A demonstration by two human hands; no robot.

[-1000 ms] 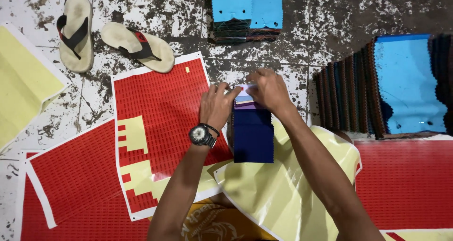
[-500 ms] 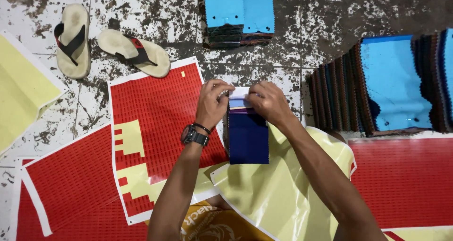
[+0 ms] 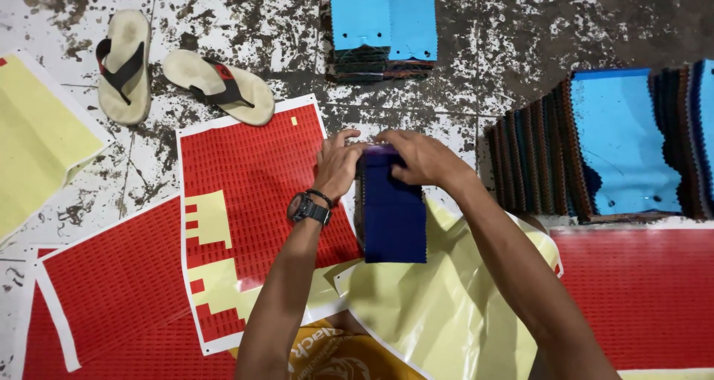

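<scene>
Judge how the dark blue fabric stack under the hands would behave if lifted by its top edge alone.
The dark blue stack would probably droop: it looks like thin cloth swatches with pinked edges. Both the left hand and the right hand press its top end, so the layers may be loose there and could fan apart. Lying flat, it should not roll or tip.

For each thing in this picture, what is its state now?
Left hand: touches the top edge of the dark blue fabric swatch stack.
Right hand: presses on the stack's top.
Dark blue stack: lying flat on the yellow sheet.
Red sticker sheet: partly peeled, yellow backing showing.
Beige sandals: off, lying on the floor.
Light blue-topped swatch pile: fanned out.
</scene>
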